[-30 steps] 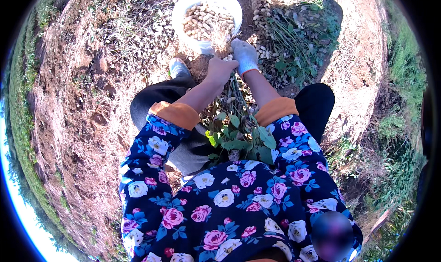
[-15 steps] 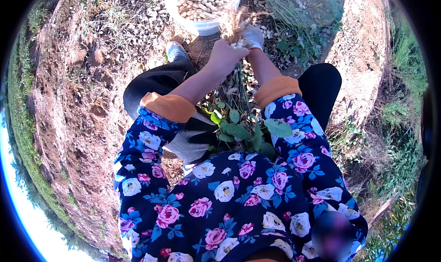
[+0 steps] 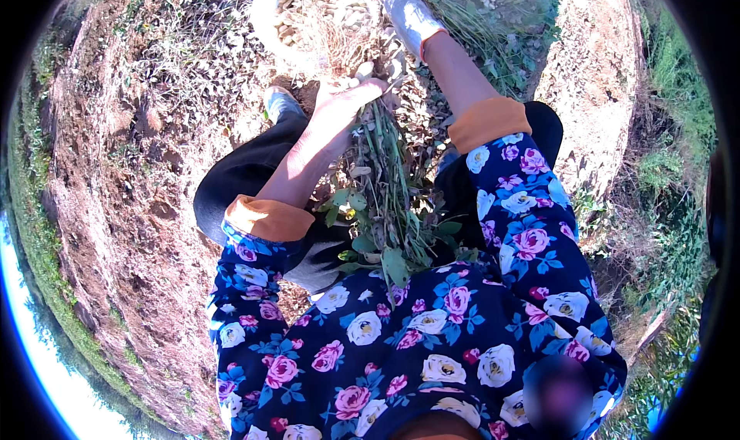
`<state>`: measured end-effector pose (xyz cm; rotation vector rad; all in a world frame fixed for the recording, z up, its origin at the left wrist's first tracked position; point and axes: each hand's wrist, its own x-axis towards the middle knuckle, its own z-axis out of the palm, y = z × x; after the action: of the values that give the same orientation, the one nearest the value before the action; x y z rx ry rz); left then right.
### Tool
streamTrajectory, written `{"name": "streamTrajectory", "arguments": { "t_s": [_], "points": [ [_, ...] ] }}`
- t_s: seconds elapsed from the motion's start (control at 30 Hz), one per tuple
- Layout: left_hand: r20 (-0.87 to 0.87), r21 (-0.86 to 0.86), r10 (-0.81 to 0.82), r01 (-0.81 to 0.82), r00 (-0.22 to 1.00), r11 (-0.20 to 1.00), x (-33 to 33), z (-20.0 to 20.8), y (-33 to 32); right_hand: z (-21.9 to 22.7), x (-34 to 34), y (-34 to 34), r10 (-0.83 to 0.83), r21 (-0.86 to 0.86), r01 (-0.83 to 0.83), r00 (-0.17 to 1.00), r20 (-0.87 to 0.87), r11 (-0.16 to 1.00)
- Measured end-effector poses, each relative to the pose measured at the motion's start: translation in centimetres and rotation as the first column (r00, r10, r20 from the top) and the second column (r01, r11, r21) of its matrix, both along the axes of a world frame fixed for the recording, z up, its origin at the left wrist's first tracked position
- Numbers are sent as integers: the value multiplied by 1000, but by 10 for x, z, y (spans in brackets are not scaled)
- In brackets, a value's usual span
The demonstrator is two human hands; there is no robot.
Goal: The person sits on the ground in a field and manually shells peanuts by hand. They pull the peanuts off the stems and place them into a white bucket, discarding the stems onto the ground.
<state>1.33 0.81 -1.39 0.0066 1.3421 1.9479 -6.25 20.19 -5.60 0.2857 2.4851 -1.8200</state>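
My bare left hand (image 3: 351, 101) is closed around a bunch of peanut plants (image 3: 385, 162) near the root end. Pale roots with peanuts on them stick out past my fingers, over the near rim of a white bucket (image 3: 266, 20). The leafy green stems hang back between my knees toward my lap. Peanuts in their shells (image 3: 327, 12) lie in the bucket. My right hand (image 3: 411, 14), in a whitish glove with a red cuff edge, is apart from the plants at the bucket's right side. Its fingertips reach the picture's upper edge, so their grip is unclear.
Pulled green plants (image 3: 493, 35) lie in a heap beyond my right hand, partly in shade. Dry leaves and stalks (image 3: 208, 31) litter the brown soil around the bucket. Green growth (image 3: 671, 170) borders the soil at the right.
My right hand has left the roots and moved up beside the bucket. My left hand still grips the plants, now with the root end over the bucket's near rim.
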Motion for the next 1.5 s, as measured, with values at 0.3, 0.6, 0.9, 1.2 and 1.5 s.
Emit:
{"name": "streamTrajectory", "arguments": {
  "t_s": [0.3, 0.6, 0.9, 1.2, 1.5],
  "points": [
    [-15, 199, -200, 199, 980, 960, 4, -3, 0, 41, 72, -37, 18, -897, 213, 971, 239, 388],
    [145, 37, -113, 109, 983, 993, 11, 15, 13, 2, 64, -2, -349, 444, 370, 928, -133, 816],
    [-25, 113, -81, 83, 996, 990, 2, -16, 6, 34, 129, -28, 26, -895, 95, 993, 118, 435],
    [37, 89, -208, 204, 977, 975, 2, -11, 2, 68, 137, -16, 155, -405, -162, 987, -50, 900],
    [89, -60, -175, 181, 981, 982, 2, -2, 9, 42, 136, -11, 344, 774, 55, 874, -343, 630]
  ]
}}
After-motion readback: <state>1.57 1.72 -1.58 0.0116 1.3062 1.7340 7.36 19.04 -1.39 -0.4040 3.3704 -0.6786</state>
